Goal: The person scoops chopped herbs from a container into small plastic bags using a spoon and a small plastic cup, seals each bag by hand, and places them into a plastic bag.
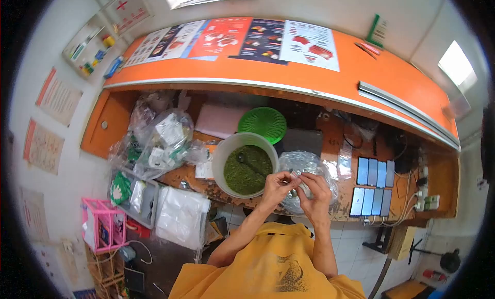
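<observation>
My left hand (279,187) and my right hand (315,192) meet in front of my chest, fingers pinched close together. Something small and pale shows at the fingertips, too small to name. Beneath and behind them lies a clear plastic bag (330,181) with its contents hard to make out. Left of my left hand stands a translucent white bucket (218,167) holding chopped green stuff (240,178). A dark-handled scoop or spoon (252,167) rests in the green mass.
A green plastic basket (262,124) sits behind the bucket. Several phones (372,172) lie at right, with cables near a power strip (420,196). Filled plastic bags (167,139) crowd the left. An orange shelf (361,67) with posters (309,43) overhangs the worktop. A grey tray (147,201) stands lower left.
</observation>
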{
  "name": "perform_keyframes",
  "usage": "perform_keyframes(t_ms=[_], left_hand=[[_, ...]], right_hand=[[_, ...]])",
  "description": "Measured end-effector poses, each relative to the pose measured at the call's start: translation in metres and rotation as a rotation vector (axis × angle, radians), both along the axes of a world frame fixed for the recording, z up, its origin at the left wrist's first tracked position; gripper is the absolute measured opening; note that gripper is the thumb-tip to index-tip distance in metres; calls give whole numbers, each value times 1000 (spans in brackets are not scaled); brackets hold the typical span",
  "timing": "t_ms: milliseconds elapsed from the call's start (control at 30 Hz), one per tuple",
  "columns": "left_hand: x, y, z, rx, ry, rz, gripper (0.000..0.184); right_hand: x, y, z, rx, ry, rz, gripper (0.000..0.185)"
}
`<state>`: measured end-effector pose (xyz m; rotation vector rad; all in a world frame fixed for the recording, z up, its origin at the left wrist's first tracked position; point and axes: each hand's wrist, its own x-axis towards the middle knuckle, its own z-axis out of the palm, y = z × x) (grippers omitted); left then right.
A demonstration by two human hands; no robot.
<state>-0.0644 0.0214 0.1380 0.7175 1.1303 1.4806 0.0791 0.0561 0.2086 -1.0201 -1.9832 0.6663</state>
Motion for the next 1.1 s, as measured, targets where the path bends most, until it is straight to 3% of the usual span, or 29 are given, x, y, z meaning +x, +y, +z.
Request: perform_keyframes(t_ms=[167,367,500,633,733,833,1033,1100], left_hand=[[-16,-9,21,48,261,14,17],[-25,-21,25,112,352,-36,15],[-28,-30,25,44,226,-82,15],[-22,-32,9,108,234,-38,22],[-17,-38,11,61,168,-91,17],[-15,-41,19,35,135,-36,18],[-18,-44,15,48,204,-37,21],[-18,-45,15,37,275,-36,19]], right_hand=[[-6,-1,-2,5,-7,90,16],[-5,0,-3,-234,115,175,8],[0,-1,2,-331,200,298,7],[0,-1,6,-173,72,298,7],[1,0,-2,-200,7,278,10],[5,-3,-8,-528,258,334,13],[7,-5,-5,-173,84,378,9],[10,-5,-9,-276,44,339,9]])
